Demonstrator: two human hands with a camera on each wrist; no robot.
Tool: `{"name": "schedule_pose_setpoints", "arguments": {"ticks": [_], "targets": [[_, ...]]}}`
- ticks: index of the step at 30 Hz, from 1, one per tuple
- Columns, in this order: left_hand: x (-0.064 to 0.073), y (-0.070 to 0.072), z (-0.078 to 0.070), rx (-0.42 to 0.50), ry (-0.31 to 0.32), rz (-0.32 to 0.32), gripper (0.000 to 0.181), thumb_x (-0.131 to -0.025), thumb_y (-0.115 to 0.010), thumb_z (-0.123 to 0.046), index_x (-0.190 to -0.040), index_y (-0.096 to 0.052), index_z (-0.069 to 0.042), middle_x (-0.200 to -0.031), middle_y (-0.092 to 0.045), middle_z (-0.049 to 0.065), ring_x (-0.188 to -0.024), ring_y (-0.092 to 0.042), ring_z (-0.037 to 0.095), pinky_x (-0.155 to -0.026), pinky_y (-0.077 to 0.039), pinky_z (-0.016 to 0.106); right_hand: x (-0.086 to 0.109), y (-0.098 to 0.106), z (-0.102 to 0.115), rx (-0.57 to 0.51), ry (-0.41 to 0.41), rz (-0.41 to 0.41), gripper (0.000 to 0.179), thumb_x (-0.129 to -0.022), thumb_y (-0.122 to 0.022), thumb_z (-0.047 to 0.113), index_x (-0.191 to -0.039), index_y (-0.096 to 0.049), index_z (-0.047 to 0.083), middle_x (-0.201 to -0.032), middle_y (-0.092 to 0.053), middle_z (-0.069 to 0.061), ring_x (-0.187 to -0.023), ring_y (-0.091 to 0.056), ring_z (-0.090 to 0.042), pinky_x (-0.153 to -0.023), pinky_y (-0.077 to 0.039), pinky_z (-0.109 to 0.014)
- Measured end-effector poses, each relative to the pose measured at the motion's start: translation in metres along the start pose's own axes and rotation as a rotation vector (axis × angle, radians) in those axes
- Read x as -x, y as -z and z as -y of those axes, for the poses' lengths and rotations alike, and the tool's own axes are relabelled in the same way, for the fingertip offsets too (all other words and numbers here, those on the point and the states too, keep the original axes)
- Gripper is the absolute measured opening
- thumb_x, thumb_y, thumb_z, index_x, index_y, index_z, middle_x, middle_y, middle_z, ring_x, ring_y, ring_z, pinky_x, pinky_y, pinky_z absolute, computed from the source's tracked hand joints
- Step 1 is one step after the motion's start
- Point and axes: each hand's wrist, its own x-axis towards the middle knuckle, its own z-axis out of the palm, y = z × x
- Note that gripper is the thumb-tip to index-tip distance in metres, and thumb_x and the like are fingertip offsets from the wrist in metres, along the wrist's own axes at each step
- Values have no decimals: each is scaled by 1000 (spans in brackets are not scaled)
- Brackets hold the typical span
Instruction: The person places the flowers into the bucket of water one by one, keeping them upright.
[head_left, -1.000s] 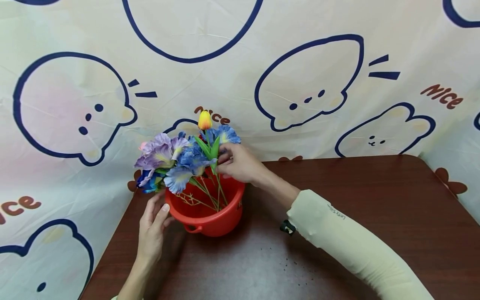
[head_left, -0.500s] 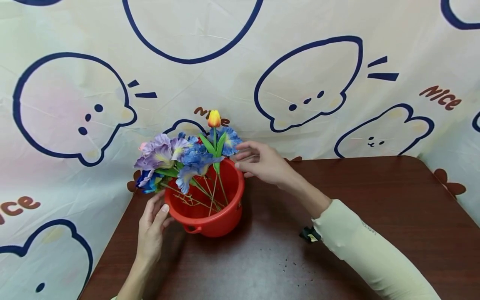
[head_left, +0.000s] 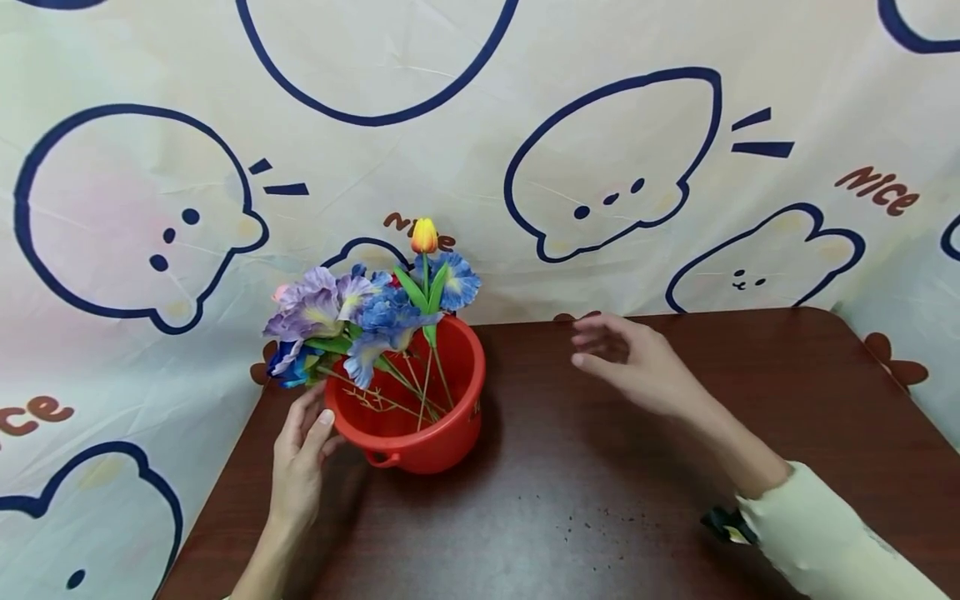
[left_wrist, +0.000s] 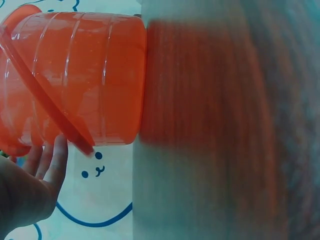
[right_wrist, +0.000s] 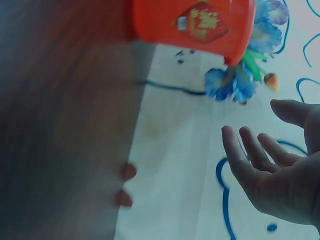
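Observation:
A red plastic bucket (head_left: 450, 446) stands left of centre on the table and holds artificial flowers. Among them are a yellow-orange tulip (head_left: 424, 237), a purple iris-like bloom (head_left: 309, 307) and a blue bloom (head_left: 457, 282); their thin stems lean inside the bucket. My left hand (head_left: 298, 467) rests against the bucket's left side, its fairly straight fingers touching the wall in the left wrist view, beside the red handle (left_wrist: 47, 102). To the right of the bucket, my right hand (head_left: 645, 367) hangs above the table with loosely bent fingers, holding nothing.
The brown wooden table (head_left: 525, 550) has small dark specks (head_left: 592, 533) scattered near its front. Behind it hangs a pale cloth (head_left: 420, 167) with cartoon outlines. A small dark object (head_left: 729, 525) sits at the right sleeve's cuff.
My right hand has let go of the tulip and moved away to the right. The tulip now stands upright and slightly further right. My left hand has stayed at the bucket.

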Motion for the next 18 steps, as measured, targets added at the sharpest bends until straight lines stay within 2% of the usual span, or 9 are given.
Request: {"name": "schedule_pose_setpoints", "arguments": {"ticks": [4, 9, 12, 18], "targets": [[0, 0, -1, -2, 8, 0, 48, -115, -48, -19, -161, -42, -9, -149, -59, -11, -122, -69, 0, -90, -63, 19, 27, 16, -20, 137, -7, -54, 48, -104, -73, 37, -145, -63, 14, -136, -73, -8, -124, -70, -27, -104, -60, -46], [-1, 2, -3, 3, 15, 4, 48, -115, -49, -20, -161, -43, -8, -149, -59, -10, -121, -69, 2, -89, -63, 19, 58, 31, -45, 215, -53, -103, 51, -102, -75, 40, -144, -63, 15, -140, -71, -10, -124, -70, -31, -97, -60, -24], [0, 4, -4, 5, 18, 3, 48, -115, -49, -20, -160, -43, -8, -148, -59, -10, -121, -69, 2, -89, -63, 19, 73, 37, -58, 231, -84, -119, 54, -101, -76, 42, -144, -62, 13, -141, -71, -13, -122, -73, -34, -90, -58, -15], [-2, 9, -8, -3, 22, -9, 47, -115, -49, -20, -160, -44, -10, -148, -59, -9, -121, -69, 1, -89, -63, 18, 91, 48, -76, 262, -141, -138, 59, -101, -75, 43, -147, -59, 11, -143, -67, -19, -120, -74, -41, -79, -61, -17]]}}
